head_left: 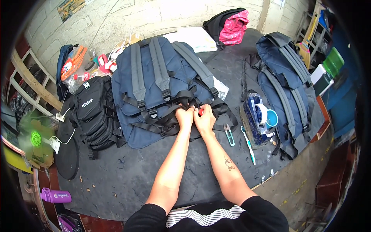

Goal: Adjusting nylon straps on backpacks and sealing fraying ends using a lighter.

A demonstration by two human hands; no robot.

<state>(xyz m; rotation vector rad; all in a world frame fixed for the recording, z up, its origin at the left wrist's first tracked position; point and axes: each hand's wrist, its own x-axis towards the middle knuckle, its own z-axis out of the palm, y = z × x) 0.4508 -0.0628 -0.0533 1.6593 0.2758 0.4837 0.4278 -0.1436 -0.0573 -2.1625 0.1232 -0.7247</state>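
Where the two forearms converge from the lower edge, both hands meet at the front of a stack of navy backpacks (150, 87), which lies at the centre of the dark worktable (127, 174). Wide grey shoulder straps (159, 65) run down the stack toward narrower black webbing (187, 94). The left hand (185, 116) is closed, its fingers pinching the webbing. The right hand (205, 119), just beside it, is curled around a small red object (201, 112); whether it also grips webbing cannot be told. Near the right forearm lie teal-handled snips (230, 136) and, farther right, a white-and-teal toothbrush (249, 147). Beyond these stands a clear container (259, 136), adjoining further navy backpacks (288, 102). To the left of the stack rests a black backpack (91, 110); toward the wall (170, 15) lie a white package (198, 38) and a pink-and-black backpack (233, 28). A purple bottle (57, 195) lies on its side at lower left.
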